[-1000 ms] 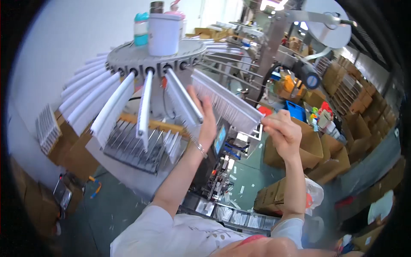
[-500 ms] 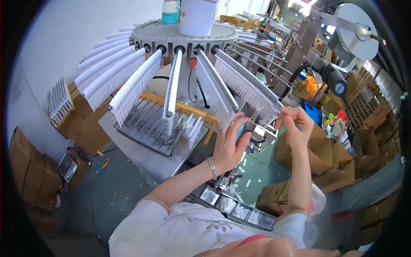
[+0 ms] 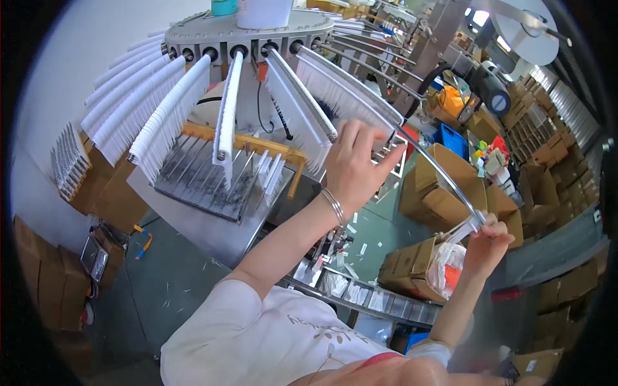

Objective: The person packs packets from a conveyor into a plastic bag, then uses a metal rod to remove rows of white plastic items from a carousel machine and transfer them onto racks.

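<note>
While the right hand (image 3: 487, 248) pinches the near end of a thin metal rod (image 3: 450, 181), the rod slants away from those fingers, up and across to a spot just past the left thumb. A small white strip (image 3: 458, 231) sits right beside the right fingers. To handle it well, I would keep that pinch firm but light and hold the rod in line with the bar of white pieces (image 3: 347, 90) beyond the left hand (image 3: 357, 164), since a sideways pull could probably bend it or catch the pieces. The left hand is loosely curled, thumb apart from the fingers; it would serve best as a guide at the bar's outer end, clear of the neighbouring bar (image 3: 299, 106) just beyond its knuckles.

Farther out, the round metal hub (image 3: 248, 40) lies beyond the left hand, and an open cardboard box (image 3: 428, 193) stands below the rod, between the hands.

Whether the rod's far end joins the bar or merely meets it, I cannot tell; nor whether the left fingertips touch anything. The right fingers cover the rod's tip. Past the hub's near rim, the white bucket (image 3: 264, 14) is cut off at the top edge.
</note>
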The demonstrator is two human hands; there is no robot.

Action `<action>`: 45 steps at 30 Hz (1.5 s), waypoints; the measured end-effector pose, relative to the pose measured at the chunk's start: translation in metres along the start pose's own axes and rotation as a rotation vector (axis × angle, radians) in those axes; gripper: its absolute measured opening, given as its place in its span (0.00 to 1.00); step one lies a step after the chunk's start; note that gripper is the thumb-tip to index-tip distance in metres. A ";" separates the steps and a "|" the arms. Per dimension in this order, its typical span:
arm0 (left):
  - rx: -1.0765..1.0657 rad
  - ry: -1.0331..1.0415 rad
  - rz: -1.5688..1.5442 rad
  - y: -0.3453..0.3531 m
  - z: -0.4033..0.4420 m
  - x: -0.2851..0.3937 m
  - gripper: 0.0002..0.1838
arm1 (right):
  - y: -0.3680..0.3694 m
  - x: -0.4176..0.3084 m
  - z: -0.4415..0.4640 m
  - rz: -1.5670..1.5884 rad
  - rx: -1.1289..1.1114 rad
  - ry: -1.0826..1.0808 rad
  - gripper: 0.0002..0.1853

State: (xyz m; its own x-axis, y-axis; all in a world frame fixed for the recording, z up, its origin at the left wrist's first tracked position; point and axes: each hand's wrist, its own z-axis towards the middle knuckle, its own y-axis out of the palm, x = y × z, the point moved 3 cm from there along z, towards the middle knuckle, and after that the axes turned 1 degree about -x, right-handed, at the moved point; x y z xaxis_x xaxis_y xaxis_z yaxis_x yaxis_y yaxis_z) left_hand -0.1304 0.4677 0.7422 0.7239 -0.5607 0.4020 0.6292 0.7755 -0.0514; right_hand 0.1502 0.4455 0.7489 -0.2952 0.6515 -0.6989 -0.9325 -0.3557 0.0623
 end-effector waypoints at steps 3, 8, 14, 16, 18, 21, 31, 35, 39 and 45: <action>0.020 0.047 0.088 0.008 0.006 0.000 0.14 | -0.004 -0.007 -0.014 -0.013 0.044 0.013 0.22; 0.074 0.102 0.166 0.013 0.006 -0.003 0.12 | 0.000 -0.019 -0.028 -0.109 0.083 -0.010 0.16; 0.089 0.116 0.169 0.014 0.005 -0.001 0.10 | 0.006 -0.024 -0.034 -0.172 0.095 -0.059 0.13; 0.066 0.134 0.121 0.014 0.005 0.001 0.09 | 0.007 -0.026 -0.037 -0.219 0.102 -0.098 0.12; 0.046 0.136 0.081 0.016 0.001 0.009 0.10 | 0.006 -0.026 -0.042 -0.216 0.096 -0.085 0.12; -0.060 0.139 -0.096 0.014 -0.016 0.030 0.10 | 0.005 -0.022 -0.055 -0.188 0.162 -0.065 0.11; 0.184 -0.057 -1.627 -0.121 -0.007 0.121 0.11 | -0.004 -0.026 -0.170 0.414 0.672 0.064 0.09; -0.018 -0.411 -1.870 -0.156 -0.001 0.148 0.06 | 0.011 -0.042 -0.220 0.434 0.702 0.030 0.07; -0.200 -0.659 -1.956 -0.189 0.006 0.151 0.12 | 0.057 -0.067 -0.273 0.353 0.934 0.019 0.07; -0.307 -0.657 -2.239 -0.255 0.009 0.111 0.11 | 0.170 -0.088 -0.324 0.232 1.061 -0.094 0.06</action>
State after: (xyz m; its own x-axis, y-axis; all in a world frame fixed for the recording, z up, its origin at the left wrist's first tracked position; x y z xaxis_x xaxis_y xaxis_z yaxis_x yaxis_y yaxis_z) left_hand -0.2132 0.2101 0.8085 -0.9906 0.0231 0.1345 0.0714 -0.7522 0.6550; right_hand 0.0854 0.1109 0.5898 -0.4597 0.7076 -0.5366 -0.5432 0.2540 0.8003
